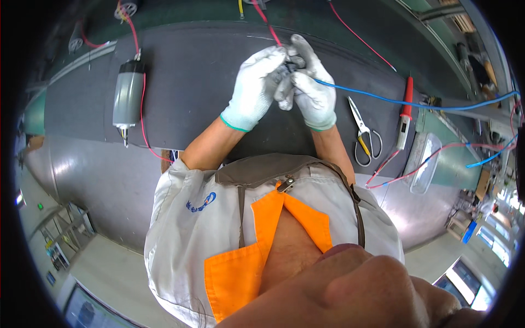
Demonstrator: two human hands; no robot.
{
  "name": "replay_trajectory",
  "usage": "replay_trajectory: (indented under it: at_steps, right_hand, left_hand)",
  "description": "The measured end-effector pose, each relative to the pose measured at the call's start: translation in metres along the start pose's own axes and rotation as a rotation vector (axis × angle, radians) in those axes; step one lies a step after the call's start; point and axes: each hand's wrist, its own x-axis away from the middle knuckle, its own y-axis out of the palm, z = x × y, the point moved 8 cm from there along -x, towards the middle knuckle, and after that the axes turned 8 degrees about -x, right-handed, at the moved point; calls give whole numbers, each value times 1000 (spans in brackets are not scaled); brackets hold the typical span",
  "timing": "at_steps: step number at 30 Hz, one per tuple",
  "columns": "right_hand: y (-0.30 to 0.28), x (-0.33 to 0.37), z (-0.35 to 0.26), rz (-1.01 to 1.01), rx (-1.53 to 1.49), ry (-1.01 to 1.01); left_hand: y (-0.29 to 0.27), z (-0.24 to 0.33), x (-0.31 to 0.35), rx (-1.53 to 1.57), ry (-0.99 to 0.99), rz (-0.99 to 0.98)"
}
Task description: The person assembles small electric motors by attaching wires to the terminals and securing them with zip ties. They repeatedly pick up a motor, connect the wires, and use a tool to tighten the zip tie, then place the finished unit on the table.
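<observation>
Both my hands wear white knitted gloves with greyed fingers, and they meet over the dark bench. My left hand (252, 85) is closed, its fingertips at the lower end of a red wire (268, 24) that comes down from the far edge. Close against it, my right hand (314, 93) is also closed, with a blue cord (377, 98) running out of it to the right. A small dark piece (290, 66) shows between the fingertips; the fingers hide its shape.
A grey cylindrical motor (127, 98) with red wires lies at left. Scissors (362, 134), a red-and-white handheld tool (405, 115) and a clear plastic tray (425, 164) lie at right. Another red wire (363, 36) hangs beyond my right hand. More motors (128, 10) sit along the far edge.
</observation>
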Motion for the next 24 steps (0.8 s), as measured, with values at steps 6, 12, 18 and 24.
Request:
replay_trajectory:
  at_steps: [6, 12, 18, 24]
  right_hand:
    - [-3, -8, 9, 43, 71, 152]
    - [-84, 76, -164, 463, 1869, -208]
    - [-223, 195, -227, 1041, 1826, 34]
    - [-149, 65, -142, 563, 793, 60]
  left_hand:
    - [-11, -7, -12, -48, -78, 26]
    - [-30, 0, -17, 277, 6, 19]
    - [-25, 9, -16, 279, 24, -17]
    - [-36, 18, -9, 305, 97, -12]
